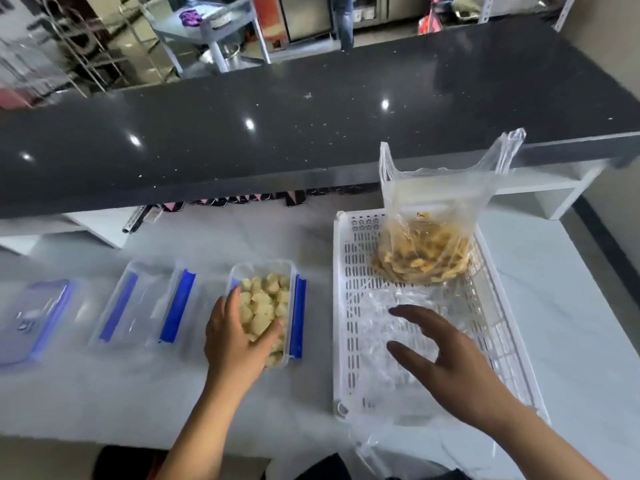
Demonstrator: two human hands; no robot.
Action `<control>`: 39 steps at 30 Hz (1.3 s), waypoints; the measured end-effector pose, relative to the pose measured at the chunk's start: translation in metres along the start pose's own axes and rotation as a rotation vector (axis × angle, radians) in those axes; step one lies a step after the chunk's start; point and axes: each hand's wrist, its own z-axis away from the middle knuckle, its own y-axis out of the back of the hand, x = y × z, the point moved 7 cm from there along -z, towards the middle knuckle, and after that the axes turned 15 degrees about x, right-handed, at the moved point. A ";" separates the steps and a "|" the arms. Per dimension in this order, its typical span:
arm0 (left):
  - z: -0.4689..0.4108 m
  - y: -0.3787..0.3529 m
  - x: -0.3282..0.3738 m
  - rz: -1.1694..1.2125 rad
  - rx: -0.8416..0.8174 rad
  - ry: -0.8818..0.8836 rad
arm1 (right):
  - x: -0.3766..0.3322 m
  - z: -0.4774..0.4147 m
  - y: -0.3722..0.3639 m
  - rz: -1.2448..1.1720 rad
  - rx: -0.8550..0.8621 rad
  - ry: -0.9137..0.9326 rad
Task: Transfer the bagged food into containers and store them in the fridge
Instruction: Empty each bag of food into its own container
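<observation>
A clear container with blue clips (273, 299) sits on the white table, filled with pale yellow food cubes. My left hand (235, 337) grips its near left side, thumb over the food. In the white slotted basket (346, 306) stands a plastic bag of yellow-brown food strips (424, 251), its handles up. An empty, crumpled clear bag (391, 344) lies flat in the basket's near part. My right hand (446, 355) hovers over that empty bag with fingers spread, holding nothing.
An empty clear container with blue clips (145, 303) stands left of the filled one. A blue-rimmed lid (33, 320) lies at the far left. A raised black counter (311, 133) runs along the back, with a low white shelf (550, 192) under its right end.
</observation>
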 end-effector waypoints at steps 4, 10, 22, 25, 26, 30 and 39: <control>-0.006 0.021 -0.055 0.395 -0.036 0.401 | -0.034 -0.003 -0.051 -0.235 -0.212 -0.136; -0.028 0.016 -0.091 0.453 -0.201 0.549 | -0.070 -0.032 -0.131 -0.402 -0.340 -0.439; -0.061 0.014 -0.086 0.555 -0.367 0.539 | -0.057 -0.050 -0.193 -0.409 -0.137 -0.836; -0.066 0.020 -0.080 0.543 -0.422 0.466 | -0.057 -0.039 -0.193 -0.385 -0.108 -0.877; -0.064 0.025 -0.080 0.530 -0.448 0.442 | -0.056 -0.029 -0.192 -0.377 -0.108 -0.891; -0.052 0.036 -0.090 0.567 -0.557 0.425 | -0.051 -0.007 -0.194 -0.423 -0.107 -0.926; -0.070 0.041 -0.104 0.592 -0.538 0.491 | -0.057 -0.011 -0.217 -0.381 0.069 -0.912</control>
